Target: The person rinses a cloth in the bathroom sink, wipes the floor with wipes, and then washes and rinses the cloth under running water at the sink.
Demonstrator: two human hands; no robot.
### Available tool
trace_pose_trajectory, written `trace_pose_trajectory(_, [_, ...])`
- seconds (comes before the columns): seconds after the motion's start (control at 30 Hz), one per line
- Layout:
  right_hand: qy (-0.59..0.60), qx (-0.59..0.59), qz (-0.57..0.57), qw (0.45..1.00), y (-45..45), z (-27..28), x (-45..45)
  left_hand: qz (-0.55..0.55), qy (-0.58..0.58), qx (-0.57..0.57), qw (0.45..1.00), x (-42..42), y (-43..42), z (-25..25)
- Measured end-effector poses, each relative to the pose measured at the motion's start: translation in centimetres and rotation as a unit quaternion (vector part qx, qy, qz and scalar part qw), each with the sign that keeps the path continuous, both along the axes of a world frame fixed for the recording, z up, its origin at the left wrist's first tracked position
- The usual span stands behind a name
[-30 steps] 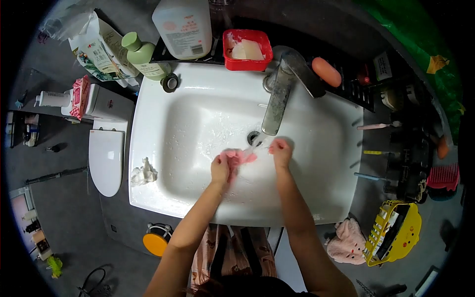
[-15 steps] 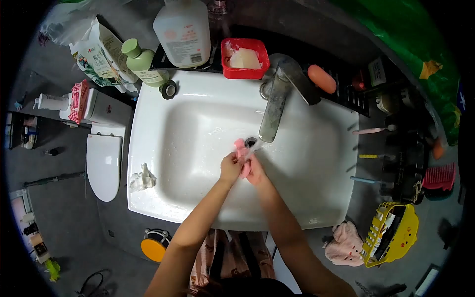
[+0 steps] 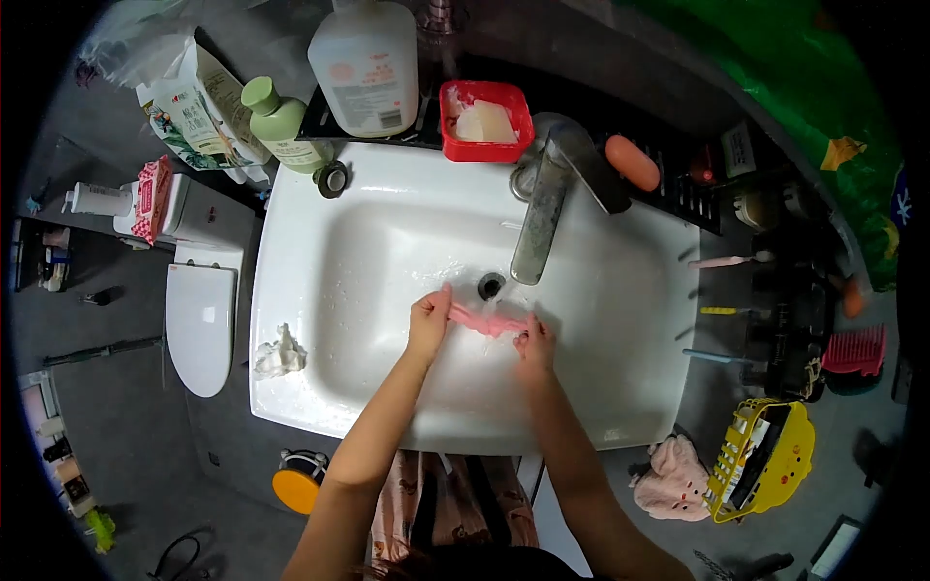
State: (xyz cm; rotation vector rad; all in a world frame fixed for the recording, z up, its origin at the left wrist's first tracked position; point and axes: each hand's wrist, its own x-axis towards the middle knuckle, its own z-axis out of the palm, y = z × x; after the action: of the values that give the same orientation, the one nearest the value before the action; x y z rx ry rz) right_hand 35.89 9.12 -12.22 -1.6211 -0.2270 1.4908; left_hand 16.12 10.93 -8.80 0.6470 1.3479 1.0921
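Two grips: left hand (image 3: 427, 325) and right hand (image 3: 536, 346), each pinching an end;
Pink cloth strip (image 3: 486, 322): stretched between, long axis crosswise, neither hand nearer;
Round dark drain (image 3: 491, 286): just beyond

Your head camera looks forward and down from close above, near enough that the whole glossy white ceramic washbasin (image 3: 620, 378) fits in view. Your left hand (image 3: 427, 324) and right hand (image 3: 535, 349) show near the middle, bare forearms (image 3: 363, 441) entering from six o'clock. The wide, round-edged view reaches the white oval-lidded toilet (image 3: 201, 334) at nine o'clock and the yellow slatted plastic basket (image 3: 792, 460) at four.
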Motion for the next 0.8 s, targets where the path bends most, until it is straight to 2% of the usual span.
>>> trace_pose_trajectory(0.07, [0.023, -0.029, 0.013, 0.999, -0.2, -0.1, -0.1, 0.046, -0.123, -0.006, 0.991, 0.3, 0.7, 1.6])
trace_pose_trajectory(0.13, [0.026, -0.073, 0.061, 0.995, -0.4, 0.7, -0.8, 0.042, -0.107, 0.004, 0.993, 0.4, 0.9, 1.4])
trace_pose_trajectory(0.2, [-0.114, -0.039, 0.131, 0.984, -0.9, -2.0, -0.7, 0.037, -0.118, 0.03, 0.992, 0.6, 0.9, 1.8])
trace_pose_trajectory(0.27, [-0.279, 0.031, 0.174, 0.944, -1.0, -3.3, -1.9, -0.033, -0.123, 0.011, 0.992, 1.2, 0.6, 2.5])
trace_pose_trajectory(0.3, [-0.175, 0.04, 0.164, 0.97, -0.8, -3.0, -2.6, -0.069, -0.126, -0.001, 0.99, 1.6, 0.4, 2.8])
trace_pose_trajectory(0.33, [-0.069, 0.047, 0.152, 0.985, -0.5, -2.0, -3.5, -0.111, 0.028, 0.071, 0.991, 2.0, 0.1, 3.1])
trace_pose_trajectory(0.37, [0.038, 0.054, 0.138, 0.988, -0.1, -0.9, -4.1, -0.15, 0.182, 0.141, 0.962, 2.4, -0.1, 3.4])
trace_pose_trajectory(0.4, [0.168, 0.051, 0.141, 0.974, 0.3, -0.3, -4.4, -0.182, 0.33, 0.206, 0.903, 2.9, -0.3, 3.6])
trace_pose_trajectory(0.47, [0.416, 0.042, 0.14, 0.898, 1.4, 1.3, -4.8, -0.207, 0.396, 0.25, 0.859, 4.3, -2.0, 2.6])
trace_pose_trajectory(0.5, [0.407, -0.002, 0.106, 0.907, 2.1, 3.3, -5.1, -0.219, 0.428, 0.272, 0.834, 4.7, -2.9, 2.2])
trace_pose_trajectory(0.6, [0.276, 0.079, 0.16, 0.945, 2.2, 2.5, -4.8, -0.179, 0.264, 0.203, 0.926, 4.8, -4.2, 3.2])
trace_pose_trajectory(0.63, [0.306, 0.074, 0.102, 0.944, 1.9, 2.5, -4.9, -0.201, 0.227, 0.068, 0.95, 3.9, -3.6, 5.4])
trace_pose_trajectory(0.67, [0.263, 0.052, 0.149, 0.952, 1.7, 2.7, -4.9, -0.129, 0.103, -0.01, 0.986, 3.7, -3.2, 4.1])
trace_pose_trajectory(0.7, [0.22, 0.031, 0.196, 0.955, 1.8, 3.0, -4.8, -0.054, -0.024, -0.086, 0.995, 3.7, -2.6, 1.8])
trace_pose_trajectory(0.73, [0.174, 0.011, 0.241, 0.955, 1.9, 3.3, -4.6, 0.02, -0.152, -0.158, 0.976, 3.6, -1.6, 1.8])
trace_pose_trajectory(0.77, [0.151, 0.029, 0.22, 0.963, 2.1, 3.2, -4.5, 0.062, -0.269, -0.193, 0.941, 3.9, -0.8, 1.9])
trace_pose_trajectory(0.8, [0.071, 0.075, 0.218, 0.97, 2.1, 3.7, -4.1, 0.086, -0.316, -0.208, 0.922, 4.3, -0.4, 1.0])
